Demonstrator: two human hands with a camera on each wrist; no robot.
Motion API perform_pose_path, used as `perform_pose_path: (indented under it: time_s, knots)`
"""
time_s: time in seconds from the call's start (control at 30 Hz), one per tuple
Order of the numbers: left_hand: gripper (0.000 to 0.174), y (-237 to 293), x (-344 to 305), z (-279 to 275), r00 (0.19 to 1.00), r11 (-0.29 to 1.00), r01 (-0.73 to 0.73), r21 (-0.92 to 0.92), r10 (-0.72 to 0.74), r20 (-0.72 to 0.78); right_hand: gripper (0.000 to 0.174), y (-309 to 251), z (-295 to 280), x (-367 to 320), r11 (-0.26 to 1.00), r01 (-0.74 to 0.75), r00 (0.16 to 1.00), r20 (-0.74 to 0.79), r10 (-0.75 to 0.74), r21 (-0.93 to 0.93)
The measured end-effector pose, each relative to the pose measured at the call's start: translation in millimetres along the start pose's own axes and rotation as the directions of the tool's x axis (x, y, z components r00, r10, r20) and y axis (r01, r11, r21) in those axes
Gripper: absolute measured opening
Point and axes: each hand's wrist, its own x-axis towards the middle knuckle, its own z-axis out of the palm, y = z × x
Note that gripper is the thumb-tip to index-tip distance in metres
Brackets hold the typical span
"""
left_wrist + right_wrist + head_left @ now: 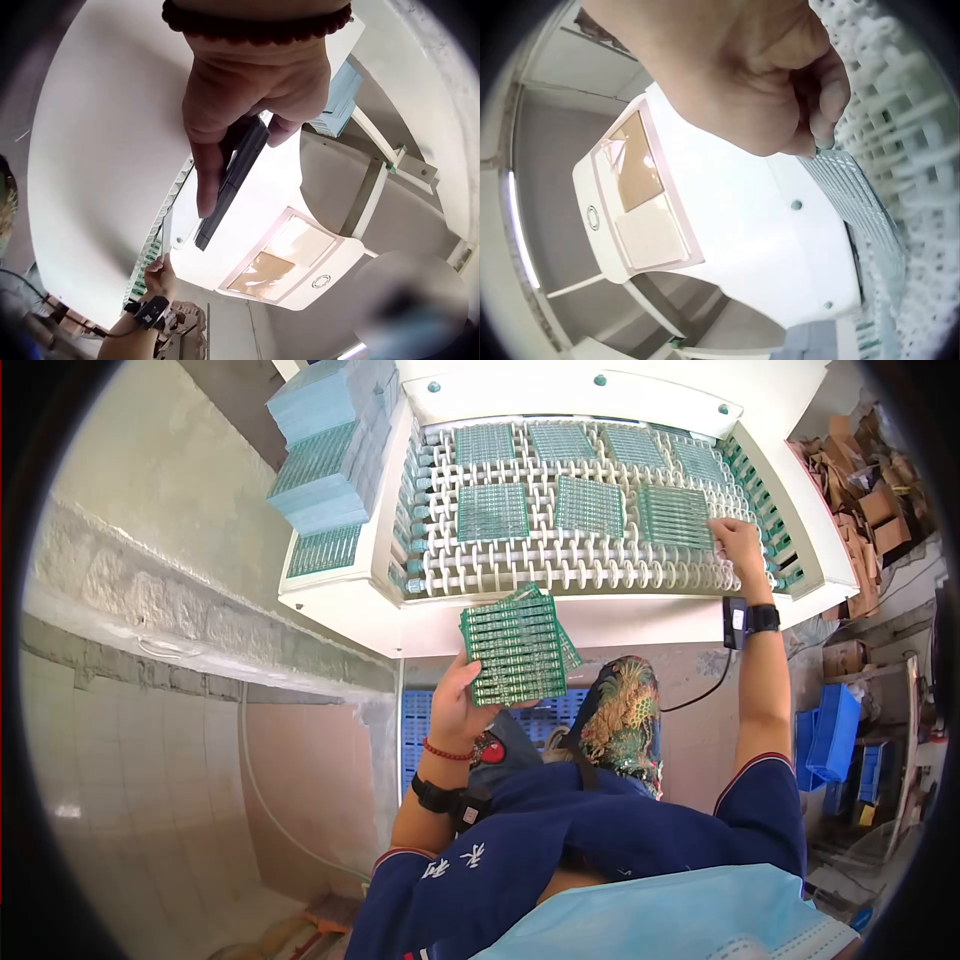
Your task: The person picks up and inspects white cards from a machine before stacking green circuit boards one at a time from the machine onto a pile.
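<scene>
Circuit board (674, 517) at two o'clock, pinched by my right hand (738, 543), seemed mid-placement, needing release; left hand (457, 705) gripped stack (517, 654).

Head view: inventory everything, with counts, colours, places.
Machine: one, white, top centre
Rollers: many, white, in machine
Boards on rollers: at least seven, green, two rows
Held boards: one stack, green, centre
Stacked boards: many, blue-green, machine's left
Cardboard: pile, brown, right
Crates: several, blue, right
Face mask: one, light blue, bottom
Bracelet: one, red, left wrist
Wrist cameras: two, black, both wrists
Left hand: one, gripping held boards
Right hand: one, pinching front-right board
</scene>
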Motion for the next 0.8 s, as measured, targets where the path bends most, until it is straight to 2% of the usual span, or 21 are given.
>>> perform_pose_path:
  time_s: [0.07,0.17,0.27,0.33,0.4,0.43,0.47,0.53,0.57,0.6,0.63,0.67,0.73,0.8]
  knots:
    - [0.048,0,-2,-2,0.999,0.999,-0.023,0.022,0.024,-0.031,0.021,-5,-23,9,0.991,0.009,0.998,-0.067,-0.018,-0.132]
    - [0.046,3,-8,3,0.996,0.995,-0.030,0.095,0.037,-0.081,0.025,3,-72,27,0.986,-0.037,0.999,-0.017,0.035,-0.161]
    - [0.045,1,-5,7,0.992,0.981,-0.025,0.194,0.048,-0.114,0.024,16,-97,28,0.952,-0.073,0.992,-0.122,0.038,-0.298]
    - [0.044,-5,-2,6,0.985,0.979,-0.026,0.201,0.059,-0.161,0.024,13,-93,16,0.945,0.013,0.984,-0.165,-0.071,-0.327]
    - [0.043,-9,3,9,0.990,0.982,-0.023,0.185,0.048,-0.131,0.023,12,-78,1,0.946,0.100,0.974,-0.163,-0.156,-0.308]
    - [0.042,-11,4,10,0.992,0.984,-0.018,0.179,0.039,-0.118,0.024,4,-61,-16,0.964,0.086,0.974,-0.182,-0.134,-0.251]
    - [0.041,-14,6,9,0.993,0.985,-0.017,0.174,0.037,-0.113,0.023,-12,-41,-41,0.977,0.069,0.988,-0.120,-0.094,-0.201]
    - [0.040,-19,9,8,0.994,0.985,-0.022,0.170,0.040,-0.102,0.020,-17,4,-82,0.998,0.060,0.995,0.078,-0.061,0.015]
    - [0.040,-20,10,8,0.995,0.984,-0.021,0.178,0.039,-0.096,0.022,-27,29,-107,0.999,0.032,0.979,0.198,-0.040,0.043]
    - [0.039,-21,10,7,0.995,0.982,-0.020,0.187,0.038,-0.093,0.027,-40,50,-133,0.995,0.029,0.933,0.354,-0.060,0.091]
    - [0.039,-21,9,7,0.995,0.981,-0.017,0.195,0.036,-0.093,0.026,-45,72,-153,0.977,-0.077,0.867,0.497,-0.033,0.198]
    - [0.037,-21,9,9,0.992,0.976,-0.037,0.214,0.062,-0.113,0.023,-53,90,-173,0.958,-0.159,0.820,0.573,-0.008,0.241]
    - [0.035,-19,7,16,0.981,0.965,-0.072,0.252,0.114,-0.155,0.017,-62,117,-200,0.913,-0.263,0.739,0.673,-0.017,0.312]
    - [0.034,-14,2,13,0.981,0.962,-0.074,0.262,0.117,-0.153,0.015,-59,136,-209,0.899,-0.255,0.760,0.649,-0.042,0.357]
